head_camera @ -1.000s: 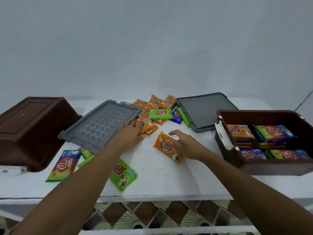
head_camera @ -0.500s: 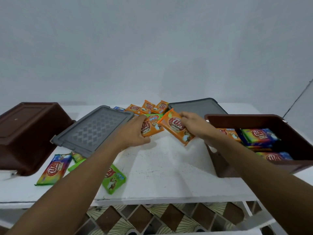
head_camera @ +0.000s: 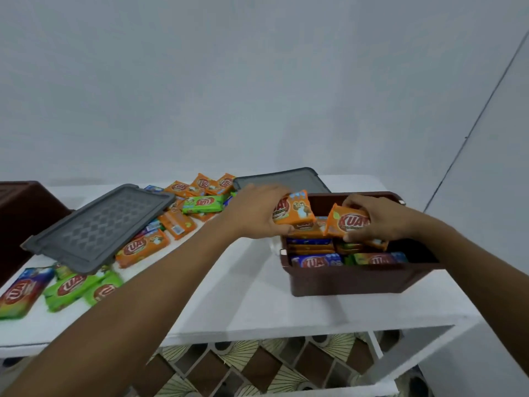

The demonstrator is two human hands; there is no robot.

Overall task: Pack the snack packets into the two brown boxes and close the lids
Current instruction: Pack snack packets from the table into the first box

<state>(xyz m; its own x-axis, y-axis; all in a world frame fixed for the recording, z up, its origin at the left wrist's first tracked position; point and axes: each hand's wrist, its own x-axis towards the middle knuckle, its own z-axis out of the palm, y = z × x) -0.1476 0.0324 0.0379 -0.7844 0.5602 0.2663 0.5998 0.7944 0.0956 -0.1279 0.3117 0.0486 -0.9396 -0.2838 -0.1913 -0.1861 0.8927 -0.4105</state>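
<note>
An open brown box stands at the right of the white table, with several snack packets stacked inside. My left hand grips an orange packet over the box's left rim. My right hand grips a second orange packet above the box's middle. Loose orange, green and blue packets lie at the back of the table. More green and rainbow packets lie at the front left. The second brown box sits upside down at the far left.
A grey lid lies tilted on packets at the left. A darker lid lies behind the open box. The table's front edge runs over a lower shelf and a patterned floor. A pale wall rises behind.
Both hands have carried their orange packets from the table's middle rightward, and now hold them over the open box. The view has swung right.
</note>
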